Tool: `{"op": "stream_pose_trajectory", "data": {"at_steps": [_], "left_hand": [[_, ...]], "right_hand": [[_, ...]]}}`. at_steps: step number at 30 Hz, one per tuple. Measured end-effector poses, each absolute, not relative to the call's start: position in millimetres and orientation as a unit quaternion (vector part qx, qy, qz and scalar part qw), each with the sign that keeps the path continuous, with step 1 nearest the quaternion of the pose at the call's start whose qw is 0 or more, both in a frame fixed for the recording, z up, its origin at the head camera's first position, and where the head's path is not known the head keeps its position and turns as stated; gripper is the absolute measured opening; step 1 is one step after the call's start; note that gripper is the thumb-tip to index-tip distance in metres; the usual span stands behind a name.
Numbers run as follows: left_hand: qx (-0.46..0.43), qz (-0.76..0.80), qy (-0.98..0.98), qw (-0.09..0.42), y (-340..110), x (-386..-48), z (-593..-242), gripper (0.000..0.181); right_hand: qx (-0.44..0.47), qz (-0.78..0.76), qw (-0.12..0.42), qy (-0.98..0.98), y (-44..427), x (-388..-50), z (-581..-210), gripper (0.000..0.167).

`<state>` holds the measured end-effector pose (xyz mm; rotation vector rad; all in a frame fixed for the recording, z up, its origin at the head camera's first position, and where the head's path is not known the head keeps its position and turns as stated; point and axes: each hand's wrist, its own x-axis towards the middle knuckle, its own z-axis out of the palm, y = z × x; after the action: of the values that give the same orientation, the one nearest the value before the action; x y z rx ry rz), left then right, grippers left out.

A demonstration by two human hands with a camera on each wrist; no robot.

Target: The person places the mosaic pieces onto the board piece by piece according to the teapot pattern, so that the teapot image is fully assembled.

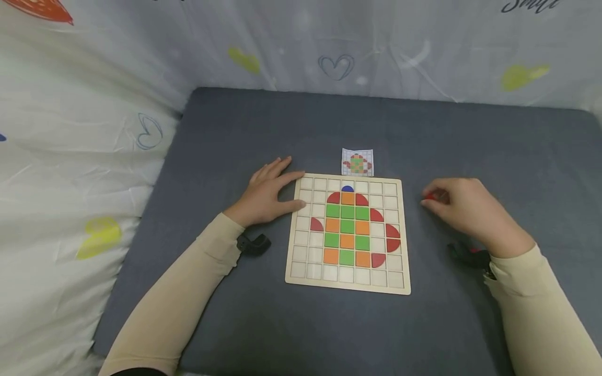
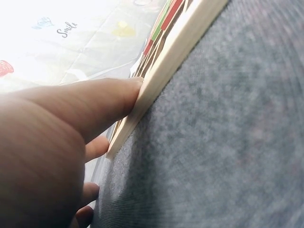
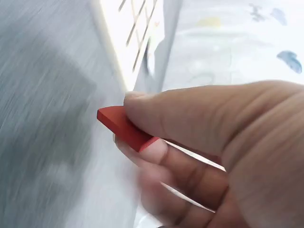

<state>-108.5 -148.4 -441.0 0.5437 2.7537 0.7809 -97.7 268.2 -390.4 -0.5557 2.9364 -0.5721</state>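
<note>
A square wooden grid board (image 1: 348,286) lies on the grey table, its cells partly filled with green, orange, red and blue tiles. My left hand (image 1: 265,198) is spread at the board's left side, with thumb and index finger touching its edge; the left wrist view shows the thumb (image 2: 109,97) against the rim. To the right of the board, my right hand (image 1: 463,211) is above the table and pinches a red tile (image 3: 126,128) between thumb and fingers. In the right wrist view the tile has one pointed end; its far part is hidden by the thumb.
Just beyond the board's top edge lies a small printed card (image 1: 357,163) with a coloured tile pattern. A white patterned curtain (image 1: 291,47) hangs behind and to the left of the table (image 1: 226,324). Each wrist carries a black device.
</note>
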Motion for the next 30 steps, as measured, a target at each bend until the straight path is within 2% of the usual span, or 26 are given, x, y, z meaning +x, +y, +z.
{"op": "stream_pose_trajectory", "data": {"at_steps": [3,9,12,16,26,30], "left_hand": [[0.188,0.268,0.938,0.112,-149.6,-108.0,-441.8,0.075],[0.185,0.27,0.938,0.112,-150.4,-107.5,-443.0,0.075],[0.187,0.27,0.938,0.112,-150.2,-107.9,-442.9,0.075],[0.189,0.27,0.938,0.111,-149.8,-109.3,-442.8,0.075],[0.186,0.258,0.941,0.116,-148.6,-111.7,-441.9,0.076],[0.185,0.257,0.941,0.118,-147.6,-112.0,-439.0,0.075]], "right_hand": [[-0.182,-0.2,0.049,0.961,251.0,-100.3,-387.5,0.006],[-0.175,-0.228,0.084,0.954,217.1,-105.6,-381.3,0.007],[-0.19,-0.232,0.091,0.949,202.3,-106.7,-375.7,0.014],[-0.227,-0.236,0.091,0.941,185.3,-104.7,-369.7,0.02],[-0.343,-0.286,0.054,0.893,148.6,-92.0,-372.9,0.01],[-0.38,-0.301,0.062,0.872,133.0,-79.5,-376.6,0.009]]}}
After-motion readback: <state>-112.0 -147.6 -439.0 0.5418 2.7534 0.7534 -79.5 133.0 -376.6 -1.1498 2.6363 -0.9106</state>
